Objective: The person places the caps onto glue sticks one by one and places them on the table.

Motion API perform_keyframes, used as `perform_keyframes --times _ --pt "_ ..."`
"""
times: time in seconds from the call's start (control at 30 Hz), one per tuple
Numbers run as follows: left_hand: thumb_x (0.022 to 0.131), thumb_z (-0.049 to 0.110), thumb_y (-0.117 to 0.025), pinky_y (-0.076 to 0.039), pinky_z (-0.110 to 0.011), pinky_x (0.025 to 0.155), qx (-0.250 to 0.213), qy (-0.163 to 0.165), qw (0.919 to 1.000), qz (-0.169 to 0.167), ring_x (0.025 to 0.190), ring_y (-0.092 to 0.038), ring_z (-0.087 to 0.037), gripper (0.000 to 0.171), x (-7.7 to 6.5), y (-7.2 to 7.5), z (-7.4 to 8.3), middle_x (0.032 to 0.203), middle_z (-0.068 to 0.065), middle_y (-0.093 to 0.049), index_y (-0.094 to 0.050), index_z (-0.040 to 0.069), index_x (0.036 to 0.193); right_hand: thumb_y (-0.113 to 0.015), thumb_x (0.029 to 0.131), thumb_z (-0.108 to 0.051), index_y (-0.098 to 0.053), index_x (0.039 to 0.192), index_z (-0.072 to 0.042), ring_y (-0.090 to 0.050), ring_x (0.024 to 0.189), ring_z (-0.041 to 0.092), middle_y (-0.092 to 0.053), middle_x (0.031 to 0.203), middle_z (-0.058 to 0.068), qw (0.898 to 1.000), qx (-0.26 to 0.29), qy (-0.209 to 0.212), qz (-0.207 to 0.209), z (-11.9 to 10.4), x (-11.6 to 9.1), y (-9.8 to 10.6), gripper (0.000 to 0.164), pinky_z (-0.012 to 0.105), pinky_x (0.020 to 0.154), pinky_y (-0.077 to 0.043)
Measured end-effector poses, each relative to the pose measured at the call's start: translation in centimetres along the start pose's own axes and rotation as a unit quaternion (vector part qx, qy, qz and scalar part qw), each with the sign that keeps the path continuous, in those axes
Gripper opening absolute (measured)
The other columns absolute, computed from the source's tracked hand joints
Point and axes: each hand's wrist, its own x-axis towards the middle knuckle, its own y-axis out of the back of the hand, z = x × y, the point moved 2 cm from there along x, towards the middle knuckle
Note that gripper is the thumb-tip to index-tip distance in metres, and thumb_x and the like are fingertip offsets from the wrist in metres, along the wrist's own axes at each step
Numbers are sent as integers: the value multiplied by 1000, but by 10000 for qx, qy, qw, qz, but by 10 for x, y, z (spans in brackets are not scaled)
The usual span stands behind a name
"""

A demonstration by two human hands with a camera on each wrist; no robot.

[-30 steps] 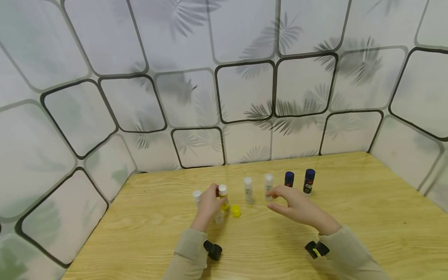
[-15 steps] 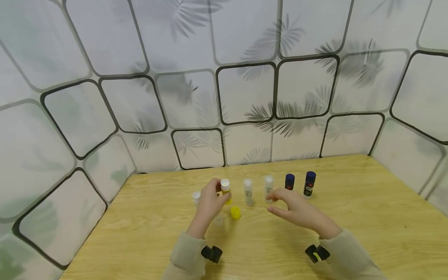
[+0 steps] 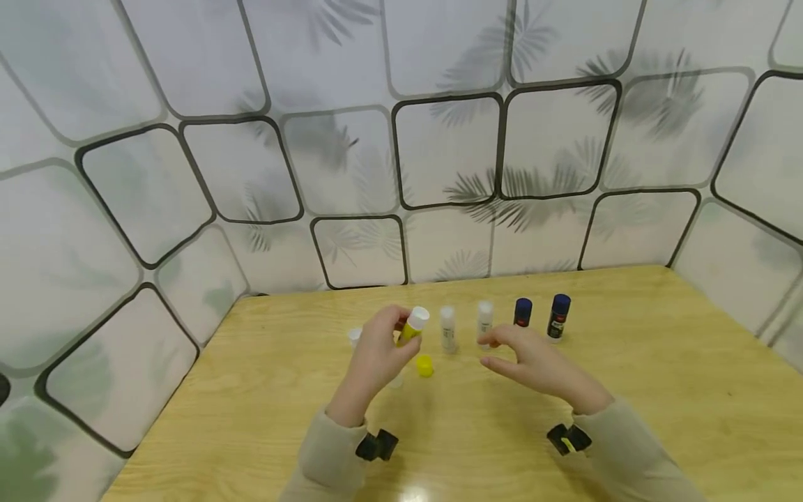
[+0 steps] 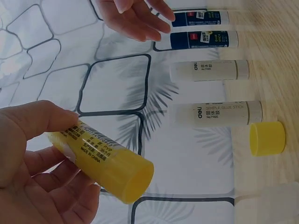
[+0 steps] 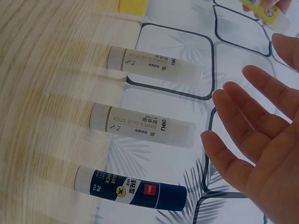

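Note:
My left hand point(image 3: 378, 352) grips a yellow glue stick point(image 4: 107, 158) between thumb and fingers, lifted and tilted. Its white top point(image 3: 419, 317) leans to the right in the head view, and its plain yellow base faces the left wrist camera. The right hand point(image 3: 533, 359) hovers with loosely bent, parted fingers and holds nothing. Nearest to it stands a white glue stick point(image 5: 142, 125), with another white glue stick point(image 5: 154, 64) to the left. A short yellow cap point(image 3: 424, 365) sits on the table in front of the left white stick.
Two dark blue glue sticks point(image 3: 557, 318) stand at the right end of the row. A white-topped item point(image 3: 354, 336) and a pale translucent piece point(image 3: 396, 381) are partly hidden by the left hand. Behind the wooden table point(image 3: 251, 418) rises a patterned cloth wall point(image 3: 339, 174).
My left hand has raised the yellow glue stick off the table and tilted its white top to the right. The right hand has stayed nearly in place.

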Motion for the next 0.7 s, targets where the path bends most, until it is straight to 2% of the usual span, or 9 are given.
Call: perform_keyframes --times 0.17,0.33,0.53,0.7 --pt "77 7 -65 -44 -27 64 39 -177 9998 -122 80 -51 -15 25 -6 4 3 95 -5 -56 -59 4 101 -53 87 -35 -57 109 -11 -54 93 20 -57 104 1 9994 204 -245 -123 -1 -7 -2 33 35 76 -46" --pt "76 6 -65 -44 -24 62 74 -208 9995 -228 78 -50 -14 26 -8 6 1 93 -5 -56 -60 3 102 -54 88 -30 -57 108 -8 -55 91 23 -57 103 2 9996 255 -138 -36 -3 -12 -2 29 35 74 -46" --pt "76 8 -65 -44 -25 64 129 -137 9995 -252 79 -51 -15 26 -5 9 1 93 -5 -56 -60 3 102 -58 86 -25 -58 105 -8 -55 89 21 -58 100 2 9999 83 6 106 -3 -7 1 26 34 73 -46" --pt "76 8 -65 -45 -26 65 205 -128 9996 -174 80 -51 -15 26 -2 17 0 93 -5 -56 -61 4 101 -57 86 -26 -58 107 -7 -55 91 22 -58 102 5 9998 139 11 106 -5 3 3 28 36 74 -46"
